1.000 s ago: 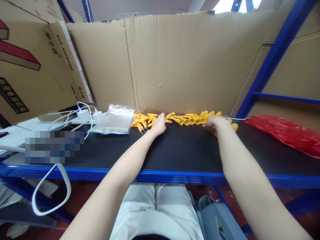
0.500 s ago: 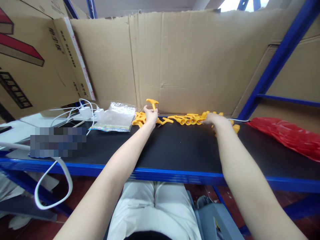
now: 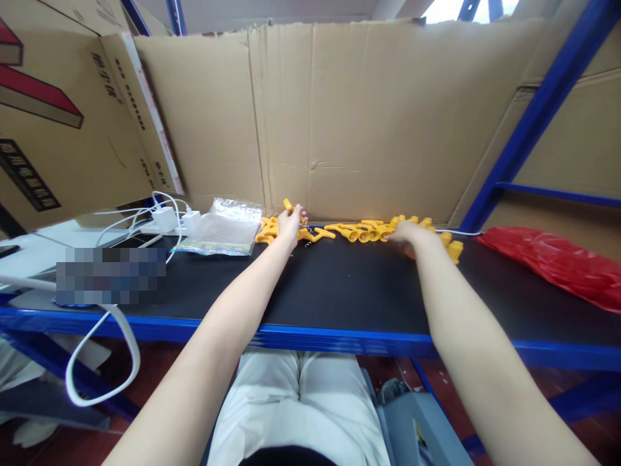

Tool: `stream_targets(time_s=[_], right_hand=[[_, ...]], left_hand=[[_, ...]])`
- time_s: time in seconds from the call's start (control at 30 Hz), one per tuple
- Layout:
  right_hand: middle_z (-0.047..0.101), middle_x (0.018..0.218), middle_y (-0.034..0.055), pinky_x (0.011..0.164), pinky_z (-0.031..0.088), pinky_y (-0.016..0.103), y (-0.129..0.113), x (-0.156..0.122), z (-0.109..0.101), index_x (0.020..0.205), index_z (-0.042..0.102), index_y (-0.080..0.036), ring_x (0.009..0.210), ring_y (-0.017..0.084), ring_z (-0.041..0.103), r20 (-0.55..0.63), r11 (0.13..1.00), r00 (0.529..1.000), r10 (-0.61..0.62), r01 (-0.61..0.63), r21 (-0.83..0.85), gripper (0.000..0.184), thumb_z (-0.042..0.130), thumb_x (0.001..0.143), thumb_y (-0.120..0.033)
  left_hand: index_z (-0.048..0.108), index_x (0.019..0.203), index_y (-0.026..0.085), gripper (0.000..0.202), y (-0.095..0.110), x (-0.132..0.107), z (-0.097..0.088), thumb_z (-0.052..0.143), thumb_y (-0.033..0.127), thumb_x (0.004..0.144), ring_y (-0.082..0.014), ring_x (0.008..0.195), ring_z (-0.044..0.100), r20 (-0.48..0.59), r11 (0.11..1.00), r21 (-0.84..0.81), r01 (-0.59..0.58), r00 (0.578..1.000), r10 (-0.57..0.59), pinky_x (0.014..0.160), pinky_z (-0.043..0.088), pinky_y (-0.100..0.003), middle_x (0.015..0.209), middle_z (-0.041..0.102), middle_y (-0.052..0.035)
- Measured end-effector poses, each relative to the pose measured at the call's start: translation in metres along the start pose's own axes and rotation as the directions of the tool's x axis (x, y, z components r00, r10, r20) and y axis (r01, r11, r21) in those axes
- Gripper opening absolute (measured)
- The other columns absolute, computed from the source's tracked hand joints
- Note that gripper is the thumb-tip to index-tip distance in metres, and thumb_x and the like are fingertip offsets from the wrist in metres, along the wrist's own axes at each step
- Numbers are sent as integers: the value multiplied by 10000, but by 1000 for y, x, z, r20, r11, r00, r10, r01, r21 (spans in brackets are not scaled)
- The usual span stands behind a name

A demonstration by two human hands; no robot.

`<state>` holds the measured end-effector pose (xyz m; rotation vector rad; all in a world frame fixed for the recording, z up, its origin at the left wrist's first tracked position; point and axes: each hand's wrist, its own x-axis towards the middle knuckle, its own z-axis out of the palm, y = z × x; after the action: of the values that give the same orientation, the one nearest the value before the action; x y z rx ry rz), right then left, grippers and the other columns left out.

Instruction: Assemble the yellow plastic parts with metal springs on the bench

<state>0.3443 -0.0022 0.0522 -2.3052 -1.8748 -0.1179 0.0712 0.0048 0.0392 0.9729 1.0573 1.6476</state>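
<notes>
Several small yellow plastic pieces (image 3: 369, 231) lie in a row along the back of the black shelf top (image 3: 339, 285), against a cardboard wall. My left hand (image 3: 290, 224) is closed around one yellow piece (image 3: 288, 205), held just above the left heap (image 3: 268, 229). Further right, my right hand (image 3: 407, 234) rests palm down on the right end of the row; its fingers are curled over pieces and mostly hidden.
A clear plastic bag (image 3: 224, 228) lies left of the heap. White chargers and cables (image 3: 165, 220) sit further left. A red plastic bag (image 3: 557, 262) lies at the right. Cardboard (image 3: 369, 116) walls the back; a blue upright (image 3: 533, 110) stands right.
My left hand picked a yellow piece from the row, lifted it over the left heap, and has now lowered it closer to the heap. My right hand stayed on the right pieces.
</notes>
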Motion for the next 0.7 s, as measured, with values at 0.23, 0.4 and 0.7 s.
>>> stream_targets(time_s=[0.23,0.4,0.7], right_hand=[[697,871,135,743,493,359,-30,-16,-19,979,668,-150,749,231,667,307,975,938,-159,99,201,354,575,817,-450],[686,1007,109,797,484,318,-46,-22,-14,1074,647,-184,876,227,652,73,938,947,-312,295,180,322,596,813,-366],[688,943,145,772,499,446,-40,-24,-8,957,664,-158,872,296,653,290,985,943,-164,172,0,313,686,724,-366]], left_hand=[[617,912,182,150,-1,-2,1,511,280,870,-78,628,588,19,998,62,-17,1000,16,495,439,-160,769,617,-26],[582,974,171,158,-2,-2,1,509,260,866,-87,626,596,35,996,85,18,999,-21,513,454,-178,772,609,-27],[395,1208,173,359,-4,-1,2,438,358,903,-107,587,613,90,996,61,70,993,-76,534,492,-212,759,595,-21]])
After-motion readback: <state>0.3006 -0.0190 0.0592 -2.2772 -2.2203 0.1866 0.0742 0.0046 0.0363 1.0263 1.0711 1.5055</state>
